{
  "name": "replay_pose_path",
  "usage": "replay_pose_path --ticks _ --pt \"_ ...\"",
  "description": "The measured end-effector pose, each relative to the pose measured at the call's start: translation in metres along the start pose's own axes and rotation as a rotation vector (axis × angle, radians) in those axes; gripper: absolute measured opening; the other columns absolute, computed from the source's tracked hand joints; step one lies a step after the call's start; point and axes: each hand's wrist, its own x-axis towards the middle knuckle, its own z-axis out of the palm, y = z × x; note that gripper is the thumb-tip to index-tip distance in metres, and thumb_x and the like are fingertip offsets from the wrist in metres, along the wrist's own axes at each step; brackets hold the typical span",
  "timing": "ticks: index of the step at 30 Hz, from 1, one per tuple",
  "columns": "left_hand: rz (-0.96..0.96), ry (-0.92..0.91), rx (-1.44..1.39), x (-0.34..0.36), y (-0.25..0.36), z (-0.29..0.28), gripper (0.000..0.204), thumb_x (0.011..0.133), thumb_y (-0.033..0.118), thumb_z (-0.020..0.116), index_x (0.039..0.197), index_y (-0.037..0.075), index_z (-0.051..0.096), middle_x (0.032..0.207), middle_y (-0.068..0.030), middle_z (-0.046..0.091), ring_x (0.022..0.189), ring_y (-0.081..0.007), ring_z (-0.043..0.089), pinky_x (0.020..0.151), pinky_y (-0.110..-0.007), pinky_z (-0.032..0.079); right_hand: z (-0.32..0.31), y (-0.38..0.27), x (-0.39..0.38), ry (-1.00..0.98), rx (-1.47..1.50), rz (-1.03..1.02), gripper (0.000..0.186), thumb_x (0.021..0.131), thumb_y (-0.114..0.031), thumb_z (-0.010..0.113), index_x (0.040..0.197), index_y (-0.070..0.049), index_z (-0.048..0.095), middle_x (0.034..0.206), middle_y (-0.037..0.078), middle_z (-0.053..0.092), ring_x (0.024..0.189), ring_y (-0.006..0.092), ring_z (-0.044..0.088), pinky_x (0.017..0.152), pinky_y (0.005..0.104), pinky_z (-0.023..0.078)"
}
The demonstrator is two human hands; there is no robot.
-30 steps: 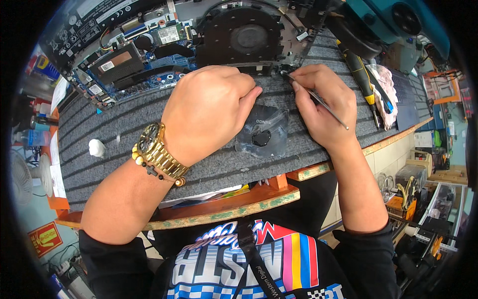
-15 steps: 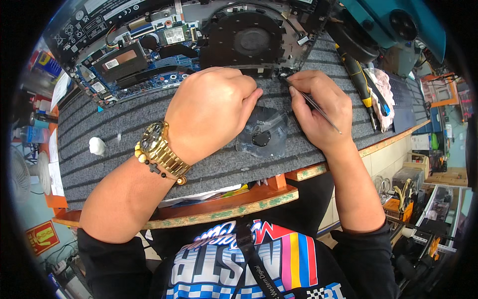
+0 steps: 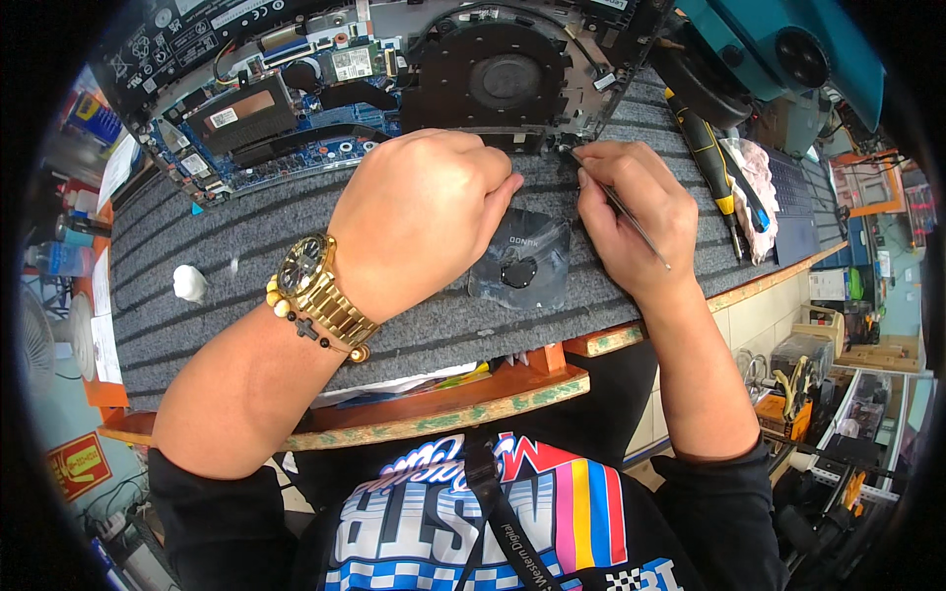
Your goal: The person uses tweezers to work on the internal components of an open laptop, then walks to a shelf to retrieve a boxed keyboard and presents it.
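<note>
An opened laptop (image 3: 325, 123) lies at the far side of the mat, its blue circuit board and round black fan (image 3: 507, 84) exposed. My left hand (image 3: 429, 212), wearing a gold watch (image 3: 320, 276), is closed against its near edge; what its fingertips pinch, if anything, is hidden. A slim metal tool (image 3: 641, 231) is gripped like a pen in my right hand (image 3: 636, 212). The tool's front end is by the laptop's near right corner, beside a small dark part (image 3: 564, 150). Between my wrists lies a clear plastic packet (image 3: 520, 258) with a round black piece on it.
A yellow-black screwdriver (image 3: 705, 158) and a crumpled pinkish cloth (image 3: 754, 197) lie to the right. Behind them stands a teal device (image 3: 788, 59). A white wad (image 3: 189, 284) sits on the grey ribbed mat (image 3: 236, 335) at left. The wooden bench edge (image 3: 443, 414) runs before me.
My right hand has shifted very slightly, still gripping the metal tool near the laptop's corner. My left hand keeps its place. The laptop appears a little farther right in the picture.
</note>
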Motion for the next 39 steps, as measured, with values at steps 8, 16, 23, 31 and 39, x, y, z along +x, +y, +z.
replay_pose_path --ticks 8,16,23,31,39 --pt "0.000 0.037 -0.032 -0.002 -0.002 0.003 0.010 0.091 0.011 0.081 0.089 0.002 0.079 0.081 -0.0135 0.072 0.077 -0.0364 0.071 0.070 -0.044 0.058 -0.001 0.001 0.005 0.041 -0.076 -0.097 0.021 0.076 0.011 0.079 0.090 -0.001 0.068 0.095 0.012 0.077 0.092 0.0339 0.074 0.079 0.0405 0.060" --pt "0.001 0.011 -0.008 -0.002 -0.002 0.002 0.010 0.091 0.011 0.080 0.088 0.002 0.078 0.082 -0.0134 0.072 0.077 -0.0361 0.071 0.070 -0.045 0.058 -0.001 -0.001 0.006 0.011 -0.104 -0.100 0.022 0.075 0.009 0.081 0.091 -0.002 0.070 0.096 0.010 0.078 0.095 0.0335 0.073 0.079 0.0403 0.060" --pt "0.018 0.042 0.014 -0.001 -0.001 0.003 0.010 0.091 0.013 0.081 0.088 0.003 0.078 0.081 -0.0125 0.072 0.077 -0.0353 0.071 0.071 -0.045 0.058 0.004 -0.005 0.005 0.002 -0.149 -0.083 0.022 0.076 0.007 0.080 0.090 -0.003 0.068 0.097 0.011 0.077 0.091 0.0343 0.076 0.077 0.0419 0.062" --pt "0.006 0.041 0.017 -0.002 -0.001 0.005 0.013 0.091 0.014 0.080 0.083 0.005 0.076 0.079 -0.0111 0.070 0.077 -0.0345 0.071 0.070 -0.045 0.059 0.009 -0.013 0.003 -0.011 -0.148 0.001 0.022 0.075 0.009 0.079 0.089 -0.001 0.067 0.094 0.014 0.075 0.089 0.0371 0.075 0.077 0.0436 0.062" --pt "0.012 0.055 0.017 -0.003 -0.001 0.005 0.014 0.091 0.014 0.080 0.082 0.006 0.075 0.078 -0.0107 0.070 0.077 -0.0340 0.071 0.070 -0.045 0.058 0.009 -0.012 0.003 -0.007 -0.145 0.008 0.021 0.074 0.010 0.077 0.088 -0.001 0.066 0.094 0.017 0.075 0.086 0.0372 0.075 0.075 0.0436 0.061"
